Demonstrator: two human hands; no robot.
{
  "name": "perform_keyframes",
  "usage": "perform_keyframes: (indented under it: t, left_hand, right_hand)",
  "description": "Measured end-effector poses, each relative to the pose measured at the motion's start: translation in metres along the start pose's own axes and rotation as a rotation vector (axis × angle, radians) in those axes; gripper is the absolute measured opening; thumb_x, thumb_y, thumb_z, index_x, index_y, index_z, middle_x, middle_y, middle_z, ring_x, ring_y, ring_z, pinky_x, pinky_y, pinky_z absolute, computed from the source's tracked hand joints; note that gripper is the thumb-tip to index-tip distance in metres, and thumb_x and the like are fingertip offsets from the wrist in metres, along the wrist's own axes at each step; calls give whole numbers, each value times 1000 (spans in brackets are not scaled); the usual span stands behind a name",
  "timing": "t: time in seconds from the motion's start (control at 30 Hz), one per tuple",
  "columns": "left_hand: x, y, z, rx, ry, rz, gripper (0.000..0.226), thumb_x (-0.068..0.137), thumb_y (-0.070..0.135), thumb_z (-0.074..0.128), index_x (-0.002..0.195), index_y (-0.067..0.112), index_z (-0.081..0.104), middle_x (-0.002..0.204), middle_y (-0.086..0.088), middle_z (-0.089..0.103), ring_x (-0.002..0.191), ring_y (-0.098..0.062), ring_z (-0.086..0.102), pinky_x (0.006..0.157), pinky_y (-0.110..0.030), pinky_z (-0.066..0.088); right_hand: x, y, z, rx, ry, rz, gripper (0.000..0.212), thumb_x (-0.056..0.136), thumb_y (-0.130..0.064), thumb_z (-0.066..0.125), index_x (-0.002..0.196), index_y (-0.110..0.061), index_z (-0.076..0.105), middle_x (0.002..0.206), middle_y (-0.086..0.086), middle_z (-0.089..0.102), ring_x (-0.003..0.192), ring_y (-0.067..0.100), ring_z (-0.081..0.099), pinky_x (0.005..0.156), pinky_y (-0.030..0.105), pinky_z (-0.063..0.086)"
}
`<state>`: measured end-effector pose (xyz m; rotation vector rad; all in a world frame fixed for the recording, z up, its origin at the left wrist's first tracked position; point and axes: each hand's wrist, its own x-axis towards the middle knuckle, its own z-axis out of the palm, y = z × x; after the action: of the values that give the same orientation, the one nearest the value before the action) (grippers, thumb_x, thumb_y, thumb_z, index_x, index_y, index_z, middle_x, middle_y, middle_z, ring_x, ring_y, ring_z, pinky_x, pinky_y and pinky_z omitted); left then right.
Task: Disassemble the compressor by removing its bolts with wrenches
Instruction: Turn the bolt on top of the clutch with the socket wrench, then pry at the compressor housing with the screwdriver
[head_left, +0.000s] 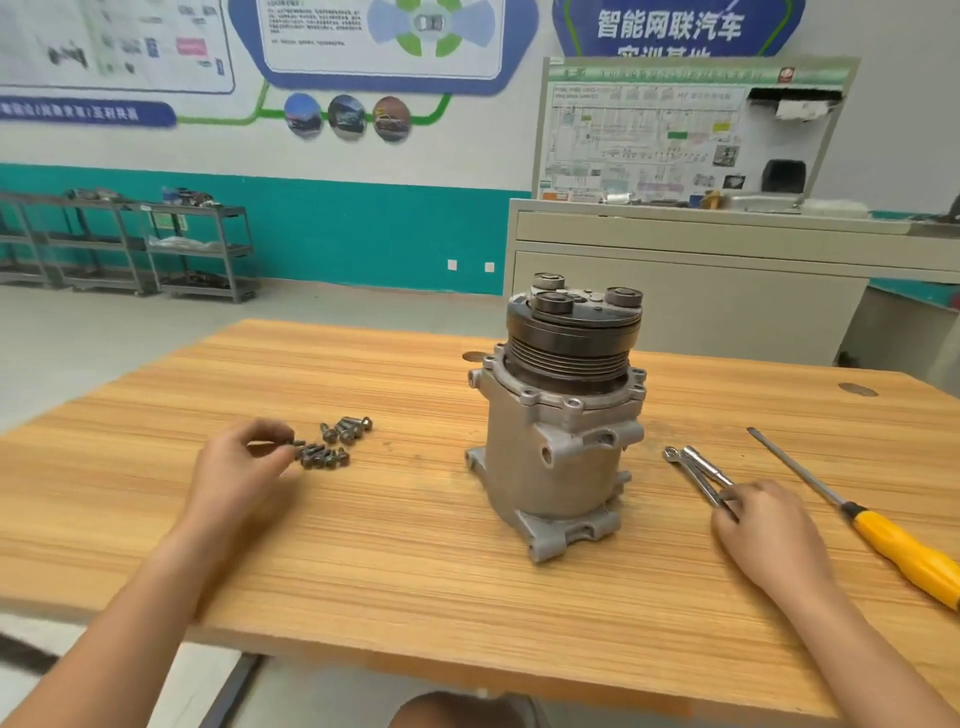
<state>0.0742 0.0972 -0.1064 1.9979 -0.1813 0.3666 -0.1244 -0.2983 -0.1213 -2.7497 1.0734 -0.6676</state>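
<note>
The grey compressor (556, 441) stands upright on the wooden table (415, 545), its dark pulley on top. Left of it lies a small heap of several loose bolts (335, 444). My left hand (239, 467) is at the heap's left edge and pinches one bolt between thumb and fingertips. To the compressor's right, two metal wrenches (698, 473) lie on the table. My right hand (763, 525) rests over their near ends with the fingers curled around the handles.
A long screwdriver (883, 535) with a yellow handle lies at the table's right, pointing away. Beyond the table stand a grey cabinet with a training board (691, 130) and metal shelf racks (192, 249) by the teal wall.
</note>
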Motion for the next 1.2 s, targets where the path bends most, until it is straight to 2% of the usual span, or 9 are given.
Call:
perform_keyframes:
  t: [0.07,0.13,0.37,0.67,0.83,0.9,0.97,1.1,1.2]
  left_hand:
    - [10,-15,4,102,12,-34,15,80,1,65,82,16,65,86,-2,65,83,-17,59,72,-26,40]
    - [22,-20,6,133,54,-36,14,80,3,64,86,16,66,87,-1,64,83,-14,56,74,-25,37]
    - [43,-35,13,223,-24,-36,14,83,5,63,94,12,69,101,-6,68,97,-23,61,84,-31,45]
    - [39,-35,12,342,-75,118,12,84,2,61,88,12,67,102,-9,68,98,-26,60,80,-33,44]
    - [26,-27,9,427,-119,196,11,83,1,61,88,8,68,112,-9,65,103,-30,58,83,-37,44]
    - [19,-15,11,335,-35,252,11,84,4,62,93,7,67,122,-7,59,111,-29,54,85,-35,41]
    - [1,10,25,90,25,317,16,87,13,63,103,15,64,127,4,53,117,-20,51,88,-33,42]
    - [-48,78,77,-252,-283,266,66,75,60,50,134,32,42,137,19,39,122,-3,41,100,-33,37]
    - [-66,109,117,-351,-377,218,84,80,64,50,147,22,24,151,8,23,137,-8,27,113,-39,28]
  right_hand:
    - [-1,1,2,39,6,15,28,85,-13,56,110,-3,64,110,14,60,106,31,50,86,37,41]
    - [-2,3,2,17,30,36,27,83,-16,59,106,-4,66,111,13,62,106,31,50,86,38,41]
    - [0,4,6,84,2,66,26,84,-16,60,104,-3,66,116,13,60,107,33,52,85,39,42]
    - [-2,6,6,140,-8,72,21,84,-14,60,100,-3,67,115,12,60,106,31,51,80,36,40]
    - [-5,-1,-1,54,47,33,29,85,-19,60,109,-4,65,121,11,59,115,30,49,97,41,34]
    - [-12,-15,-9,237,136,-39,33,86,-22,61,115,-6,62,126,8,56,120,24,46,102,38,31]
    - [-22,-38,-23,607,118,-104,38,85,-27,62,122,-16,57,128,-5,52,118,8,43,98,26,32]
    - [-32,-97,-35,1100,-133,-143,61,70,-55,62,124,-39,38,114,-34,44,104,-21,41,84,7,35]
    - [-30,-108,-38,1213,-105,-69,80,63,-59,62,134,-37,31,108,-37,39,96,-25,39,72,-3,33]
